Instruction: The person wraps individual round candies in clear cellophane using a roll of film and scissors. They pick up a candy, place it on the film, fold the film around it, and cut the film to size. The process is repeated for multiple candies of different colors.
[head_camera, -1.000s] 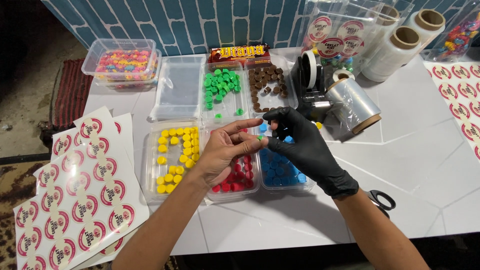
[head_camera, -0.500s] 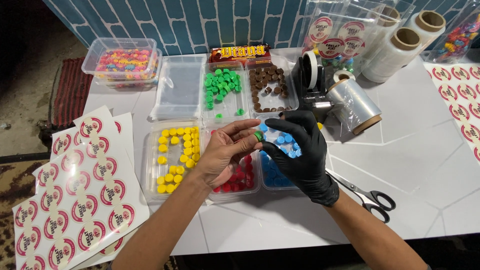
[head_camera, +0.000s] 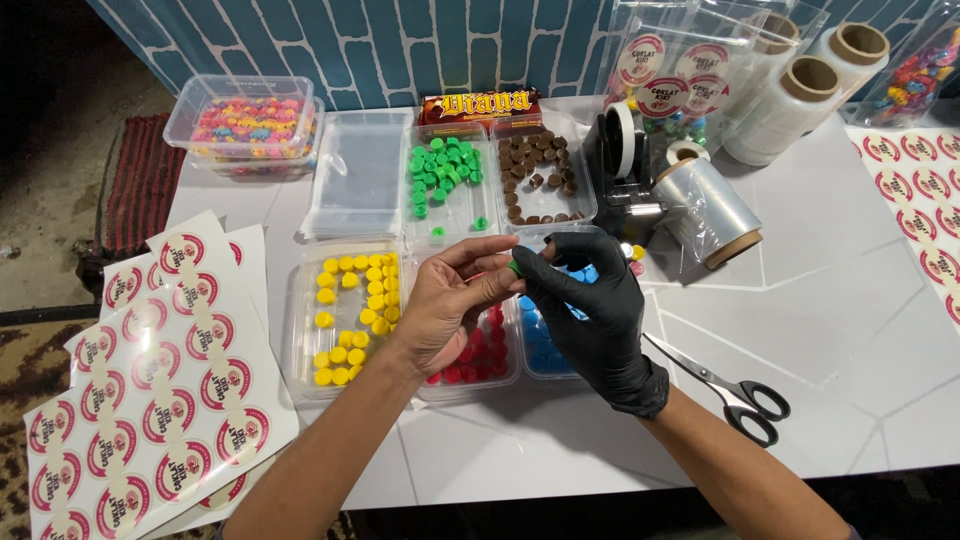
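My bare left hand (head_camera: 450, 300) and my black-gloved right hand (head_camera: 590, 310) meet fingertip to fingertip above the middle of the table. Between them sits a small green candy piece (head_camera: 515, 267), pinched from both sides. Below the hands lie clear trays of red pieces (head_camera: 480, 358) and blue pieces (head_camera: 543, 345). A tray of yellow pieces (head_camera: 345, 305) is just left of my left hand. Trays of green pieces (head_camera: 445, 170) and brown pieces (head_camera: 540, 170) lie behind the hands. Whether either hand holds anything more is hidden.
Round-sticker sheets (head_camera: 160, 400) cover the left side, and more (head_camera: 920, 190) lie at the right. Scissors (head_camera: 735, 390) lie right of my right forearm. Behind are an empty clear tray (head_camera: 355, 175), a tub of mixed candies (head_camera: 250, 125), a tape dispenser (head_camera: 625, 170) and film rolls (head_camera: 790, 100).
My right hand has turned palm down, and the blue pieces seen in its palm half a second ago no longer show. Both hands stay together over the red and blue trays.
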